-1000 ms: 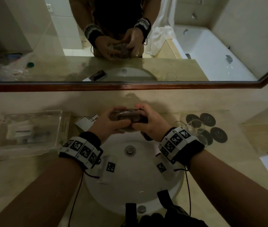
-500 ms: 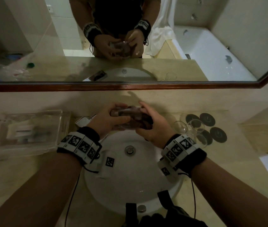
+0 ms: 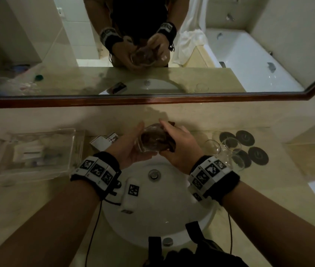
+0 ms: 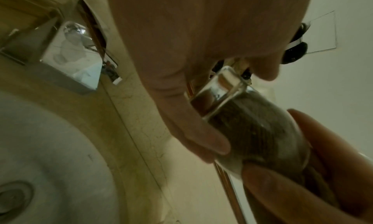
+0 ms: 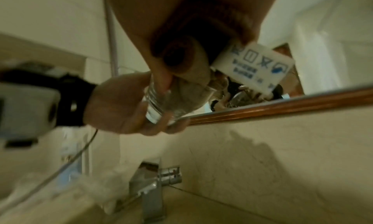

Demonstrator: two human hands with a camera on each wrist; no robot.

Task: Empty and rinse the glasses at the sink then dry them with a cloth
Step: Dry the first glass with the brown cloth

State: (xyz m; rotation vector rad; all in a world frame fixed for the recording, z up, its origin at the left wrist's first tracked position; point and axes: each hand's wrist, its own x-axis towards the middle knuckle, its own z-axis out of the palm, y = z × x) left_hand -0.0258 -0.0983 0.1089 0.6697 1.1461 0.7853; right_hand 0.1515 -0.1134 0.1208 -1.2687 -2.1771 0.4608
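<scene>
Glass (image 3: 151, 140) sits at centre frame in the head view, held tilted above the far edge of the sink (image 3: 164, 205), with a brown cloth (image 3: 169, 143) stuffed into it. Left hand (image 3: 131, 147) cradles the base, its fingers (image 4: 193, 131) curled round the glass; right hand (image 3: 179, 145) grips the cloth at the mouth, fingers partly inside and hard to follow. In the right wrist view a white care tag (image 5: 254, 68) hangs off the cloth at upper right, printed with blue laundry symbols; the lines of text under them are too blurred to read. Two more glasses (image 3: 224, 149) stand on the surface right of centre, partly hidden behind the right wristband, so a third cannot be ruled out. Beside them lie four dark round coasters (image 3: 258, 155), with a fifth partly covered by the glasses. One clear tray (image 3: 37, 151) at left holds pale items I cannot make out. A small white box (image 3: 102, 140) lies between tray and left hand, its print unreadable. The tap (image 5: 155, 189) shows only in the right wrist view, at bottom centre. The mirror (image 3: 152, 101) fills the upper frame.
</scene>
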